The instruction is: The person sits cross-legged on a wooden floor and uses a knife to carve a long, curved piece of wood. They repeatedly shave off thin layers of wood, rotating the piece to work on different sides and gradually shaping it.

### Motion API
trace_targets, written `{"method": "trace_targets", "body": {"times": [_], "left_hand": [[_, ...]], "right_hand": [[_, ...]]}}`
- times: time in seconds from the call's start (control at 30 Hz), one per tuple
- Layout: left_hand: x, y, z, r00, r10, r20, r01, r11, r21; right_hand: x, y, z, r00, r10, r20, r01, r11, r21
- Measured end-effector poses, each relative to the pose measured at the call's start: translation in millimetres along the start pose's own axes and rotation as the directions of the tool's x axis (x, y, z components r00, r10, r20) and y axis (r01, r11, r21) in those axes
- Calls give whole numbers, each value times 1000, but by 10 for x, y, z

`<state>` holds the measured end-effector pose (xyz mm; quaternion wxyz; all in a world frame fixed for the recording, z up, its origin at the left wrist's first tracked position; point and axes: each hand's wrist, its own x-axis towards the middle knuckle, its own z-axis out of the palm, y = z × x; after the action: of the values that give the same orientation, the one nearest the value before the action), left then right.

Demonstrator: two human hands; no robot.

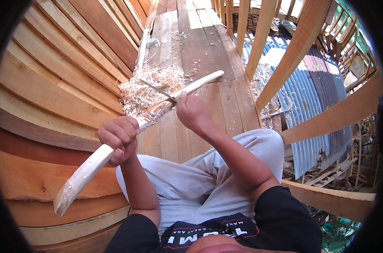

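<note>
At your far left there are many boards (61, 97), more than I can count surely, standing as one wall. Before this wall comes the thick end of one pale stick (158, 111), which lies slantwise in front of you, rising from lower left to upper right, above your two crossed legs. Your left hand (120, 138) is closed fully around this stick, fingers and thumb wrapped, with no gap visible. Further right is one heap of shavings (151, 84), and behind it one second stick (142, 52) lies along the boards. One narrow blade (158, 90) crosses over the first stick, touching it or just above it; I cannot tell which. Your right hand (195, 111) is curled tight at the lower end of the blade and holds it beside the stick; its handle is hidden. Under all this is one plank floor (225, 105). At the far right stand several posts (259, 40), with metal sheets (309, 101) beyond them.
</note>
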<state>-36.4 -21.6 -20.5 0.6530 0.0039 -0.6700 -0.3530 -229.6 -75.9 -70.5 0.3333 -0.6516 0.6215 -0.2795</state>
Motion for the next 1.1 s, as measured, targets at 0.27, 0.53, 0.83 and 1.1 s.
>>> {"method": "trace_targets", "body": {"times": [0.27,0.53,0.83,1.1], "left_hand": [[-80,-40,-64,989,1,-147,1,1000,14],[-64,-45,-16,995,12,-101,-9,999,32],[-14,-29,64,997,-4,-81,7,999,33],[13,-32,115,999,-16,-46,17,1000,23]], "right_hand": [[94,-49,107,989,-63,-131,45,989,-138],[-220,-258,-65,979,-122,-166,67,951,-303],[-8,21,-27,954,-137,-268,57,956,-287],[-23,43,-124,986,-45,-161,8,974,-225]]}}
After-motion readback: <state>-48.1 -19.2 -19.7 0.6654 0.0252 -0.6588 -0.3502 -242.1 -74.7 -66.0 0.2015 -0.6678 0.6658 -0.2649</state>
